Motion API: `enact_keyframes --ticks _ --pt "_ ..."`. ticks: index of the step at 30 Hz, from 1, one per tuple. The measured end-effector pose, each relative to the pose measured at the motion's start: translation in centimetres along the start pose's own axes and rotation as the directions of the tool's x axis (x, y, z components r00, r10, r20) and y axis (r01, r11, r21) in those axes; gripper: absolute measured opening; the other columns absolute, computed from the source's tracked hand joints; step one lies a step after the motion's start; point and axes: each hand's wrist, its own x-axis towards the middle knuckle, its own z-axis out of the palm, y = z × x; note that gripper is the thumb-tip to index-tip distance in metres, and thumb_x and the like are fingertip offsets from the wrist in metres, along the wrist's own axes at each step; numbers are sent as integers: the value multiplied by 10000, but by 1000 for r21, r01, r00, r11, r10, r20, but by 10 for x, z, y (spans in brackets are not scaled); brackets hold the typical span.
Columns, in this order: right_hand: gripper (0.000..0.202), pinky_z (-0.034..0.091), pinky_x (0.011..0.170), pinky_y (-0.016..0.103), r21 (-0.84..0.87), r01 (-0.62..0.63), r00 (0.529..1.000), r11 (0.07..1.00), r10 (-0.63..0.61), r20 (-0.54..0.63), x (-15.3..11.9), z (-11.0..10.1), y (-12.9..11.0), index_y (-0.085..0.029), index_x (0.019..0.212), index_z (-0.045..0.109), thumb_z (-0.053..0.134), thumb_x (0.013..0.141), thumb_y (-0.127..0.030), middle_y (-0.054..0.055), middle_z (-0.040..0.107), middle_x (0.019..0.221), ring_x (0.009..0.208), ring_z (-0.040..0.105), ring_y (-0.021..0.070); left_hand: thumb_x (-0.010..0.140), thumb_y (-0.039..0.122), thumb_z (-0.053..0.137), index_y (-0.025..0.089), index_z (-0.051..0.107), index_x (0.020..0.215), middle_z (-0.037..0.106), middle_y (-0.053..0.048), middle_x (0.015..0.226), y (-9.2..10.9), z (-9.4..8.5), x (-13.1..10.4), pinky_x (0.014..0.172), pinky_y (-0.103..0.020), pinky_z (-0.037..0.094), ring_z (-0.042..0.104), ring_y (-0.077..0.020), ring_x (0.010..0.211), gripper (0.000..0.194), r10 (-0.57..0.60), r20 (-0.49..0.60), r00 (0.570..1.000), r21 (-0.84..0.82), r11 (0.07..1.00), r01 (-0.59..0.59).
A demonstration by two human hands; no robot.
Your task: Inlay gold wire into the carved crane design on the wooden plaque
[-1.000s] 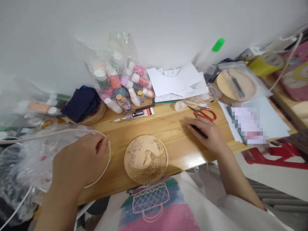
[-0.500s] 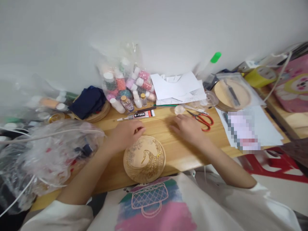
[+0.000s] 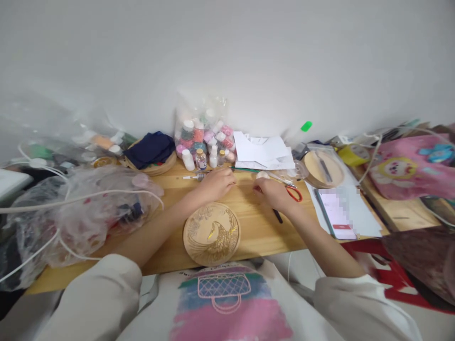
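Observation:
A round wooden disc (image 3: 199, 246) with a raised gold crane design lies on the table in front of me. Beyond its far edge is my left hand (image 3: 217, 183), its fingertips pressed together; whatever they hold is too small to see. That hand covers most of the glue tube (image 3: 192, 177). My right hand (image 3: 272, 192) is to the right with fingers curled in, facing the left one. A thin black stick (image 3: 277, 216) juts out beneath it, in line with the fingertips. Red-handled scissors (image 3: 294, 193) lie just beyond the right hand, and a small clear dish (image 3: 262, 174) sits by its fingers.
Small bottles (image 3: 201, 160) and a bag of bead jars (image 3: 199, 135) stand along the wall. Crumpled plastic bags (image 3: 88, 213) and a white cable crowd the left. White papers (image 3: 263, 149) lie at the back; a phone (image 3: 336, 213) rests on sheets at right.
The camera view has shifted, bringing more wall into view. My left hand has moved forward and right, now over the glue tube. My right fingers are more curled, and the black stick shows below them.

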Motion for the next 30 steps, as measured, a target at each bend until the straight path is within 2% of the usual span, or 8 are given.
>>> enact_keyframes --ticks 3,6,13,17,22,24,26,30 --pt "215 353 627 263 -7 -25 1000 1000 25 -15 -8 -6 -4 -160 930 705 494 914 -202 99 743 972 865 672 211 896 170 607 136 688 884 670 -84 986 9 12 20 896 -369 509 627 -218 1006 88 109 67 992 41 993 -112" --pt "223 349 618 267 -9 -64 997 998 63 -34 -22 -13 -1 -160 886 712 499 910 -225 102 745 953 843 668 212 938 319 603 145 619 1130 632 -84 1152 17 21 32 897 -422 541 624 -211 1033 259 166 115 979 71 982 -175" --pt "209 376 625 260 64 -75 986 995 83 -143 -46 -21 20 -159 813 708 525 891 -227 85 743 844 779 662 194 945 366 590 152 569 1233 595 -95 1231 21 25 33 896 -433 549 620 -223 1058 360 204 122 971 130 967 -219" --pt "183 436 674 249 145 36 970 989 0 -242 -40 -27 17 -156 898 715 540 884 -207 74 751 892 798 678 178 944 374 593 155 569 1230 599 -90 1221 17 5 29 877 -419 557 627 -213 1035 362 205 62 977 164 963 -213" --pt "204 497 686 245 206 242 903 948 -142 -406 -38 -53 -2 -156 1015 702 603 874 -266 69 748 920 766 682 147 985 188 464 111 646 953 667 -81 918 19 -53 10 823 -372 523 637 -200 912 200 262 -169 950 227 948 -222" --pt "185 504 682 247 194 324 853 926 -197 -482 -41 -67 -11 -168 1004 701 593 883 -257 62 743 910 773 676 143 982 156 428 121 644 937 670 -88 895 21 -79 -3 802 -351 497 626 -202 902 223 300 -273 914 251 939 -233" --pt "163 505 679 247 148 430 761 891 -270 -589 -45 -82 -19 -183 965 704 567 911 -254 50 739 874 772 668 138 990 162 401 140 639 948 677 -90 942 25 -103 -15 819 -340 479 618 -195 930 243 341 -350 873 283 926 -248" --pt "149 524 689 258 -91 633 404 768 -428 -808 -49 -104 -35 -196 933 702 554 933 -207 45 746 834 756 676 136 1003 187 405 151 635 918 675 -64 875 32 -137 -34 778 -311 463 599 -169 853 248 434 -526 731 367 892 -265"
